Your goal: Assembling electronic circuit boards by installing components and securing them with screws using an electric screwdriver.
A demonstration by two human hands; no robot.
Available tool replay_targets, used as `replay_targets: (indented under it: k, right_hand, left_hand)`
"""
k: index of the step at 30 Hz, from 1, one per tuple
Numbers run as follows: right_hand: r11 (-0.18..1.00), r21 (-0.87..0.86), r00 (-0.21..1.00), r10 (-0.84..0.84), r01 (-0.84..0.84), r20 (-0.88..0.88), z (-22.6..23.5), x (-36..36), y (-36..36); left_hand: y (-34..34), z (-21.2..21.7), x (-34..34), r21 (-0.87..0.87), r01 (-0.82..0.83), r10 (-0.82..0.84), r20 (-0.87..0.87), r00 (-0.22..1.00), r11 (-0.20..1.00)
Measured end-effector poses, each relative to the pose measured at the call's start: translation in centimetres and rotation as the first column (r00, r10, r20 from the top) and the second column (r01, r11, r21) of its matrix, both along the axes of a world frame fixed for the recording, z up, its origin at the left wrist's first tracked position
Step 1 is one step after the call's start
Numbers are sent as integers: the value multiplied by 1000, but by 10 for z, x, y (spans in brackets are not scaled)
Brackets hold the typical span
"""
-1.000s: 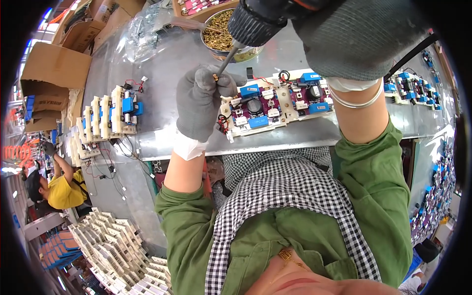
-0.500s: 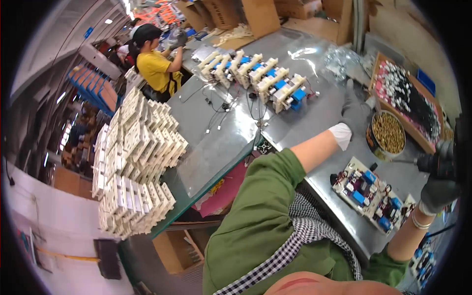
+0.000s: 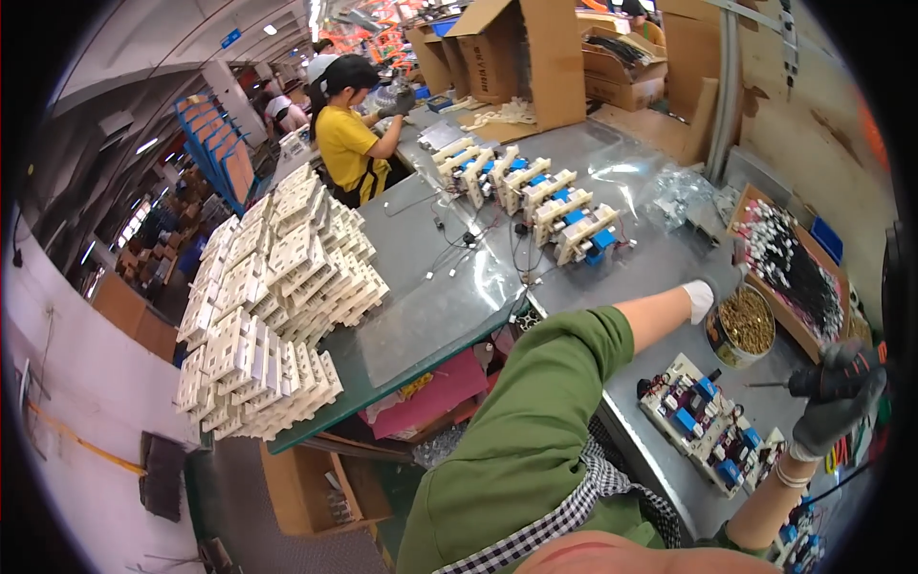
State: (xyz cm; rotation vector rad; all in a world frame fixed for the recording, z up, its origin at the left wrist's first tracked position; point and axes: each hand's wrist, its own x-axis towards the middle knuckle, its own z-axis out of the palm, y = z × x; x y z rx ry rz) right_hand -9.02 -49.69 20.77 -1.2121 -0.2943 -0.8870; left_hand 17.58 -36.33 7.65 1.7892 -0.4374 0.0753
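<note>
Workshop clutter rises behind the benches, where an open cardboard carton (image 3: 492, 67) bears dark printed characters and a blue sign (image 3: 230, 38) hangs overhead, its lettering too small to read. Grey metal covers the workbench (image 3: 660, 239); a green-edged bench (image 3: 411, 306) adjoins it, carrying tall stacks of cream plastic frames (image 3: 287, 273). Beyond, a co-worker in a yellow shirt (image 3: 346, 148) stands facing the bench.

Fitted frames with blue components (image 3: 531, 203) stand in a row beside loose black wires (image 3: 519, 251), and a crumpled clear plastic bag (image 3: 684, 191) lies near a shallow tray of wire leads (image 3: 798, 277).

Gloved, the left hand (image 3: 725, 277) is just beside a round tub of brass-coloured screws (image 3: 741, 327); whether it grasps anything, I cannot tell. Gloved too, the right hand (image 3: 824, 428) grasps a black power screwdriver (image 3: 834, 381), bit pointing left. Populated circuit boards on cream frames (image 3: 703, 416) lie below the tub, their far end partly behind the right forearm
</note>
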Motion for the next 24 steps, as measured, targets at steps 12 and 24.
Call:
replay_targets:
  k: [12,24]
  right_hand:
    - [935,-112,940,-340,336,-15,9,-47,61]
    - [869,460,974,222,-181,-38,2,-64,52]
  left_hand:
    - [129,112,-213,-173,573,-496,342,798,801]
    - [131,31,-224,-11,713,-647,411,642,701]
